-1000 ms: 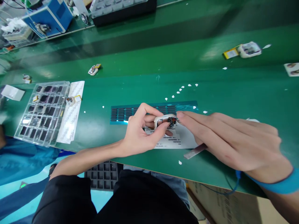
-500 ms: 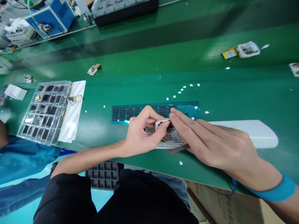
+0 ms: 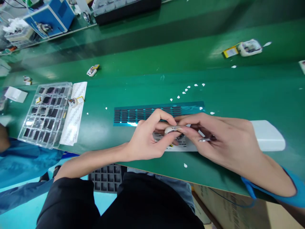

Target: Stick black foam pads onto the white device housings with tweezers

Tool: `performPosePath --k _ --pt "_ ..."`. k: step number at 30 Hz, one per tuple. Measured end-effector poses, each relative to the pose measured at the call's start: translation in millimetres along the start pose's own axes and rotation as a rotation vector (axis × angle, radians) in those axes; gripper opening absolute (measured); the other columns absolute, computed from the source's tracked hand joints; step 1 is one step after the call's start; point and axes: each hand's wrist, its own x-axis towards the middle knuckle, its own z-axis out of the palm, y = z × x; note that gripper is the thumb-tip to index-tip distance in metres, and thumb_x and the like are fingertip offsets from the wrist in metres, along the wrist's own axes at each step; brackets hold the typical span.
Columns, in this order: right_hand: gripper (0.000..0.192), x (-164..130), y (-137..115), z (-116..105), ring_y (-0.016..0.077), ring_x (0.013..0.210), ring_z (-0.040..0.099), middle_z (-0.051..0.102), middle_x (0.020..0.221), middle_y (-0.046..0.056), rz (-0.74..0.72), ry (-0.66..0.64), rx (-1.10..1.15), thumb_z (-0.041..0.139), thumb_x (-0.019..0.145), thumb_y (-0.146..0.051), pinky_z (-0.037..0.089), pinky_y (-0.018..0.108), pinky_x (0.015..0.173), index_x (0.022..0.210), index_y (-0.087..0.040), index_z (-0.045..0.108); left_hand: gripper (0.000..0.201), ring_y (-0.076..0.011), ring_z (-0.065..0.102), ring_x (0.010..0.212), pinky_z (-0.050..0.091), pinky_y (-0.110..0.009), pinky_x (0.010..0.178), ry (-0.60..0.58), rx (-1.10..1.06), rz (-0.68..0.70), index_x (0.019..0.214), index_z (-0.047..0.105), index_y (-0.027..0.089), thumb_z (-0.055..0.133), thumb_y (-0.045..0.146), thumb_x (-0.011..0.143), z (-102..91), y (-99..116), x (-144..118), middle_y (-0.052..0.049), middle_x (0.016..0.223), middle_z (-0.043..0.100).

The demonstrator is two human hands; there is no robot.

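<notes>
My left hand (image 3: 149, 136) pinches a small white device shell (image 3: 172, 129) between thumb and fingers, just above the green bench. My right hand (image 3: 219, 140) meets it from the right, its fingertips curled onto the same shell, with thin metal tweezers (image 3: 204, 139) tucked in its fingers. Under both hands lies a white printed label sheet (image 3: 186, 144). A blue strip of small black pads (image 3: 143, 113) lies just beyond the hands. My right wrist wears a blue strap (image 3: 295, 194).
A clear tray of dark parts (image 3: 44, 113) and a white backing sheet (image 3: 73, 111) sit at the left. A white block (image 3: 269, 136) lies to the right of my hands. More white devices (image 3: 250, 47) rest farther back. A person's blue sleeve (image 3: 21, 159) is at the left edge.
My right hand has gone from flat, outstretched fingers to fingers curled onto the shell. The left hand keeps its grip in nearly the same spot.
</notes>
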Motion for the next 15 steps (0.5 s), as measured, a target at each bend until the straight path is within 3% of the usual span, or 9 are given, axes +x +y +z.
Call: performPosePath --k 4,8,10,13,15 --pt "0.01 -1 3 -5 0.0086 0.054 0.065 0.078 0.081 -0.006 -0.052 0.037 -0.123 0.059 0.113 -0.019 0.046 0.023 0.05 0.106 -0.026 0.061 0.019 -0.0126 0.078 0.064 0.059 -0.018 0.057 -0.026 0.052 0.051 0.108 0.063 0.019 0.076 0.03 0.102 -4.7 4 3 -0.001 0.079 0.083" --pt "0.02 -2 13 -15 0.0184 0.088 0.077 0.082 0.101 0.004 -0.12 0.04 -0.257 0.051 0.113 -0.018 0.057 0.032 0.071 0.1 -0.024 0.065 0.015 -0.0094 0.074 0.062 0.054 -0.019 0.057 -0.134 0.226 0.119 0.101 0.075 0.019 0.074 0.034 0.104 -10.2 2 6 -0.001 0.083 0.083" --pt "0.034 -2 17 -22 0.0257 0.101 0.075 0.081 0.101 0.007 -0.027 0.11 -0.283 0.043 0.116 -0.026 0.056 0.042 0.08 0.098 -0.023 0.072 0.017 -0.0086 0.071 0.061 0.052 -0.02 0.058 -0.179 0.336 0.176 0.104 0.077 0.019 0.071 0.035 0.107 -11.9 -2 5 -0.001 0.089 0.084" --pt "0.056 1 24 -34 0.0231 0.09 0.072 0.078 0.089 0.008 0.181 0.067 -0.114 0.034 0.12 -0.041 0.054 0.044 0.074 0.096 -0.024 0.081 0.02 -0.0085 0.063 0.055 0.048 -0.022 0.055 -0.184 0.483 0.201 0.106 0.075 0.018 0.065 0.034 0.11 -12.5 -7 4 -0.001 0.085 0.082" --pt "0.06 5 34 -43 0.0169 0.075 0.071 0.079 0.085 0.006 0.253 -0.04 0.058 0.042 0.118 -0.058 0.054 0.037 0.062 0.091 -0.025 0.085 0.016 -0.0078 0.061 0.054 0.045 -0.021 0.054 -0.176 0.523 0.178 0.105 0.073 0.018 0.065 0.031 0.109 -12.3 -7 4 0.001 0.08 0.079"
